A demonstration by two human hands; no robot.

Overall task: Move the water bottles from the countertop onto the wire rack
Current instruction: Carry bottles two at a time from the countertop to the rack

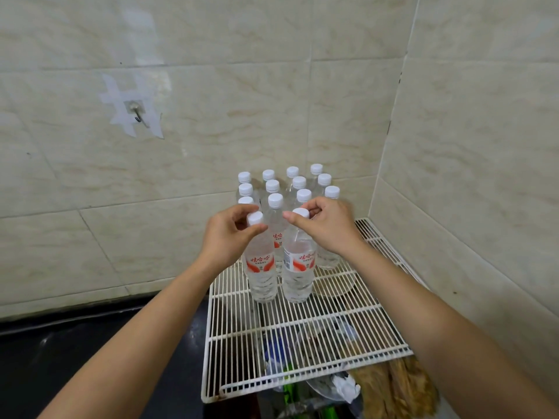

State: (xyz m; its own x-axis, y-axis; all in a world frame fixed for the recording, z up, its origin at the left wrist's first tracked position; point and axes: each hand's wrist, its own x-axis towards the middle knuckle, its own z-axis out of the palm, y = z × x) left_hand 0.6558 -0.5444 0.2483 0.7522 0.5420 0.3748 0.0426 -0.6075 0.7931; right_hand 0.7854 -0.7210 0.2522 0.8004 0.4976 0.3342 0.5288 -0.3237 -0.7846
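White-coated wire rack [302, 334] sits in the tiled corner, its far end crowded with upright clear plastic water bottles with white caps [298, 186]. Nearest me, the left hand [225, 234] pinches the neck of the front left bottle [260, 267] while the right hand [326, 226] pinches the neck of the front right bottle [298, 267], both bottles standing upright on the rack.

Behind the left hand [230, 234] and right hand [328, 226], each pinching a bottle neck, capped bottles [286, 189] are crowding the wire rack [302, 331] back to the tiled wall [211, 131]. Nearer than both grips, bare rack is lying open; the side wall [472, 176] is closing in right of the right grip.
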